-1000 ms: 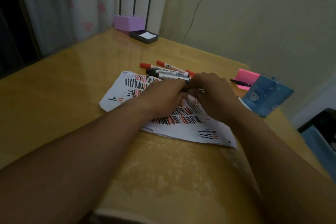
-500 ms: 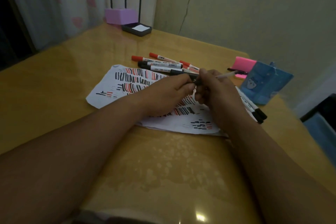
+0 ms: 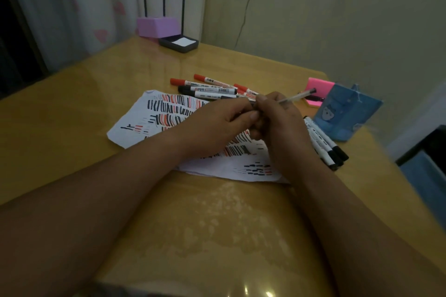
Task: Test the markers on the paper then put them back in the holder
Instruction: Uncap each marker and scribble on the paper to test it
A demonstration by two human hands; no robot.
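Now that we've raised both hands off the paper (image 3: pixel 135 125), our right hand (image 3: pixel 280 125) grips a slim clear pen (image 3: pixel 295 97) & left hand (image 3: pixel 224 123) pinches its near end, prob. the cap; testing comes next, blue holder (image 3: pixel 347 113) waits nearby.

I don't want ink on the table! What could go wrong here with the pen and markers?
Both the left hand and right hand grip the pen over the paper. If they are tugging a cap, which I cannot see, it may pop free and the tip could smear fingers. The loose markers right of the paper lie near the table edge; a nudge could roll them off.
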